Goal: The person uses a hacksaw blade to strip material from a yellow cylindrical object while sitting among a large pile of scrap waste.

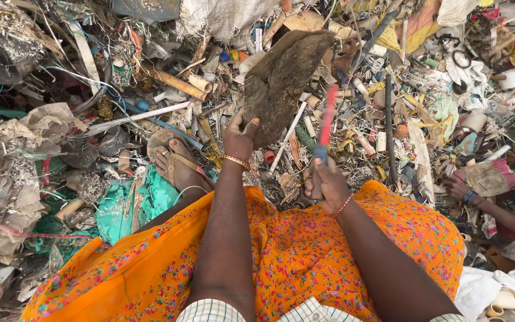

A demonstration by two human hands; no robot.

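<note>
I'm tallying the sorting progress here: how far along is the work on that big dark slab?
Done: nothing clearly; no cut or stripped part shows on the dark, dirt-caked flat slab. In hand: the left hand holds the slab upright by its lower edge, and the right hand grips a red-bladed, blue-handled tool beside it, blurred. Left: the mixed heap of plastic tubes and scraps all around lies unsorted.

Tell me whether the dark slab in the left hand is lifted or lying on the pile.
Lifted: the left hand grips the dark slab's lower edge, holding it tilted above the litter.
</note>
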